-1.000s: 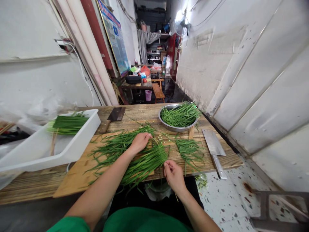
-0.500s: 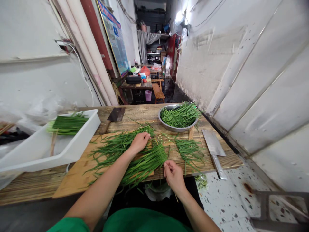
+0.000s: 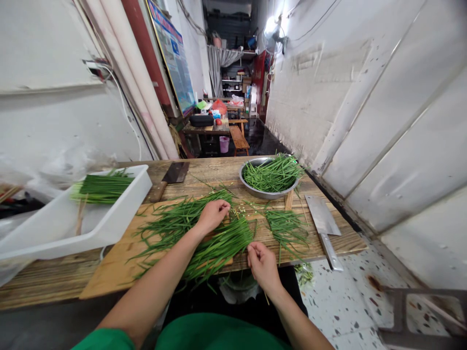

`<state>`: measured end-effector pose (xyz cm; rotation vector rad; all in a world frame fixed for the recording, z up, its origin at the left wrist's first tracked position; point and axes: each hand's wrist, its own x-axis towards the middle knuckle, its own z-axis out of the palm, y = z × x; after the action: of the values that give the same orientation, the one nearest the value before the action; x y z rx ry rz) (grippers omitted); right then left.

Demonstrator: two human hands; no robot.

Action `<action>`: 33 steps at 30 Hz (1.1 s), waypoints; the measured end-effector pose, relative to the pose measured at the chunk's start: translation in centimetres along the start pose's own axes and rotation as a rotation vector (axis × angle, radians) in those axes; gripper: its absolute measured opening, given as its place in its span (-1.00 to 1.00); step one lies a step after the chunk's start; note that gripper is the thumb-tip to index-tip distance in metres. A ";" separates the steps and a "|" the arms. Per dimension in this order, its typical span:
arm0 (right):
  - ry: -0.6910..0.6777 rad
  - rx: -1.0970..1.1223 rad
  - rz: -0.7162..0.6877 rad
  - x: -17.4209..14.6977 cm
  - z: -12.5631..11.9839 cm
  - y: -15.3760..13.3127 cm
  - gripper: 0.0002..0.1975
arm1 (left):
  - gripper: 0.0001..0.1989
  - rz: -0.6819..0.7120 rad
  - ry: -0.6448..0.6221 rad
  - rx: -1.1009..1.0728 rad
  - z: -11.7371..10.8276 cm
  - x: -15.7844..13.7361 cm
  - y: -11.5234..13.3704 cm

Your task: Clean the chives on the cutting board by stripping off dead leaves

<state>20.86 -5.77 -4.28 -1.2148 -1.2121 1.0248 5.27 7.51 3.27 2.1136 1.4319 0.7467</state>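
Note:
Long green garlic chives [image 3: 222, 245] lie in loose bunches across a wooden cutting board [image 3: 105, 270]. My left hand [image 3: 213, 215] rests over the upper bunch, fingers pinched together near the cut ends; whatever is between them is too small to make out. At the right end of the lower bunch, my right hand [image 3: 261, 262] is closed, thumb and forefinger touching the chive tips. A thin bamboo skewer [image 3: 266, 298] sticks out below that hand, its other end hidden. To the right lies a flat row of chives [image 3: 286, 226].
A metal bowl [image 3: 245, 186] heaped with chives stands at the back. A cleaver [image 3: 324, 218] lies at the right edge, another dark-bladed cleaver [image 3: 175, 172] behind the board. Bamboo skewers [image 3: 289, 200] lie below the bowl. At left, a white tray [image 3: 126, 214] holds more chives and sticks.
My left hand has shifted very slightly to the right over the chives. My right hand and the bunches look unmoved.

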 end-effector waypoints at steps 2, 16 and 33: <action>0.001 -0.002 -0.010 0.0 0.0 0.0 -0.69 | -0.82 -0.007 -0.011 -0.009 0.1 -0.1 0.0; -0.018 0.013 0.020 -0.1 0.0 -0.3 -0.71 | -0.79 0.000 -0.026 -0.136 0.7 -0.1 -0.6; -0.032 0.002 0.004 0.0 0.0 -0.4 -0.76 | -0.78 -0.011 0.059 -0.051 1.0 -0.2 -1.0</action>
<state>20.83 -5.84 -3.92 -1.2037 -1.2338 1.0519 5.19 7.63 1.81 2.0599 1.4388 0.8391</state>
